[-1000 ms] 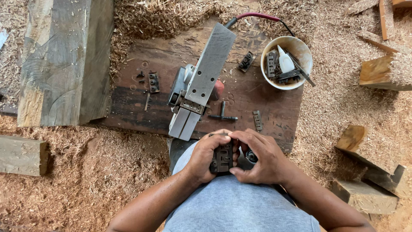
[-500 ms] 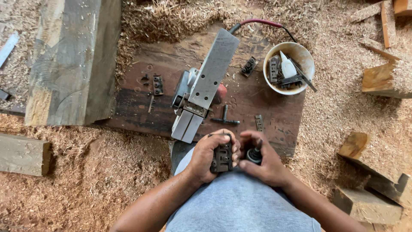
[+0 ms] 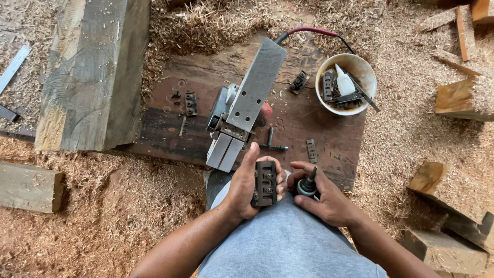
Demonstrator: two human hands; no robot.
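Note:
My left hand (image 3: 247, 188) grips a dark rectangular metal block (image 3: 265, 183), held upright over my lap. My right hand (image 3: 324, 194) holds a small screwdriver-like tool (image 3: 307, 185) with a dark round handle, its tip pointing toward the block. Just beyond my hands an electric planer (image 3: 244, 103) lies upside down on a dark wooden board (image 3: 170, 128), its flat metal sole facing up. A T-shaped wrench (image 3: 271, 144) and a small metal strip (image 3: 311, 150) lie on the board next to the planer.
A white bowl (image 3: 329, 64) with metal parts and a small white bottle stands at the board's far right. A thick timber beam (image 3: 92, 72) lies at left, wood offcuts (image 3: 458, 98) at right. Sawdust and shavings cover the ground. Small dark parts (image 3: 190, 103) lie left of the planer.
My hands have drawn slightly apart. The block now stands upright in my left hand, and the right hand's tool has come away from it.

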